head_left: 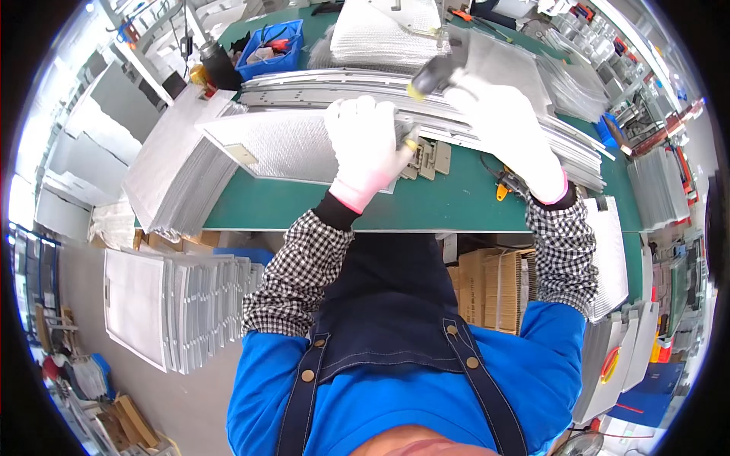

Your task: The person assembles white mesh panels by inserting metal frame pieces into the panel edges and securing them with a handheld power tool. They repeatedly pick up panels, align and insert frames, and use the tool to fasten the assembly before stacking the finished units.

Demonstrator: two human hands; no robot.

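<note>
My left hand (365, 152), in a white glove, is closed at the right end of a silver framed mesh panel (281, 144) on the green table. A small grey piece with a yellow part (411, 143) shows at its fingertips; its kind is unclear. My right hand (506, 125), also gloved, grips a hammer (435, 76) with a dark head and yellow-green face. The hammer is raised above and to the right of my left hand, its handle mostly hidden. Several beige-grey plates (433, 159) lie beside my left hand. Below my right hand lies a yellow-and-black handled tool (502, 191).
Long metal strips (319, 95) lie across the table (456, 207). A stack of panels (182, 167) stands at left, mesh sheets (380, 38) at the back. A blue bin (271, 52) and dark bottle (219, 64) stand far left. Framed panels (175, 304) stand below left.
</note>
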